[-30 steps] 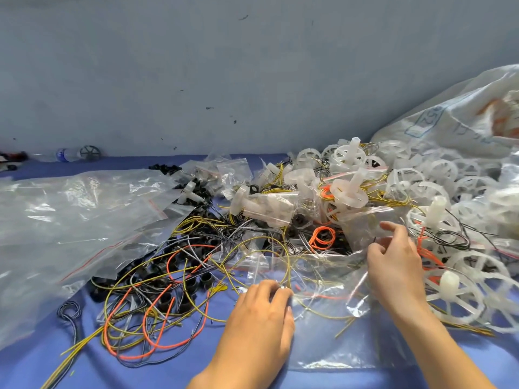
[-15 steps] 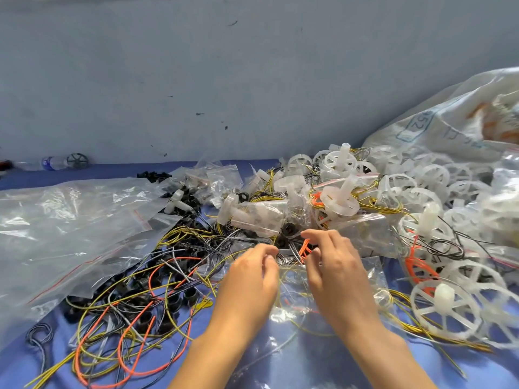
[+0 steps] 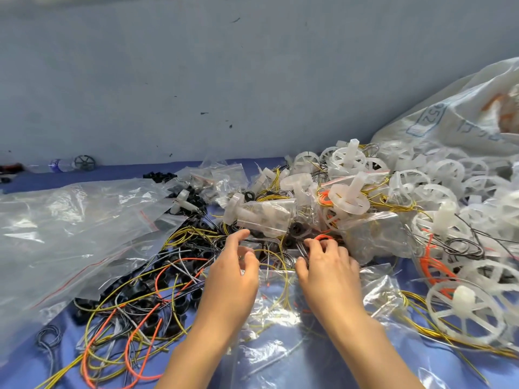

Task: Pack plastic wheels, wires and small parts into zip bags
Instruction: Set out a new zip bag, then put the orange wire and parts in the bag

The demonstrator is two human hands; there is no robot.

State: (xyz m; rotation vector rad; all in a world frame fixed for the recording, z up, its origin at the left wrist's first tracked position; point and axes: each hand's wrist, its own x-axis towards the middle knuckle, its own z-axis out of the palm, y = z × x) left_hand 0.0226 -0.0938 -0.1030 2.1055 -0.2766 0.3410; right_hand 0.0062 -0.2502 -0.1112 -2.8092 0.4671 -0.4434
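Note:
A clear zip bag [image 3: 280,313] with yellow wire inside lies on the blue table in front of me. My left hand [image 3: 233,276] and my right hand [image 3: 328,273] pinch its far edge, a short gap between them. My right fingertips lie by a small orange wire coil [image 3: 323,237]. Left of the bag sprawls a tangle of yellow, orange and grey wires [image 3: 134,318] over black small parts [image 3: 140,290]. White plastic wheels [image 3: 464,310] are piled to the right. Just beyond my hands sits a filled small bag [image 3: 266,217].
Large clear plastic bags [image 3: 70,234] cover the left of the table. A big white sack [image 3: 449,122] leans at the far right over the wheel pile. A water bottle [image 3: 60,165] and a dark wheel lie by the blue wall at far left.
Both hands moved from the bag's near and right sides to its far edge, met there, then spread slightly apart. The view shifted a little.

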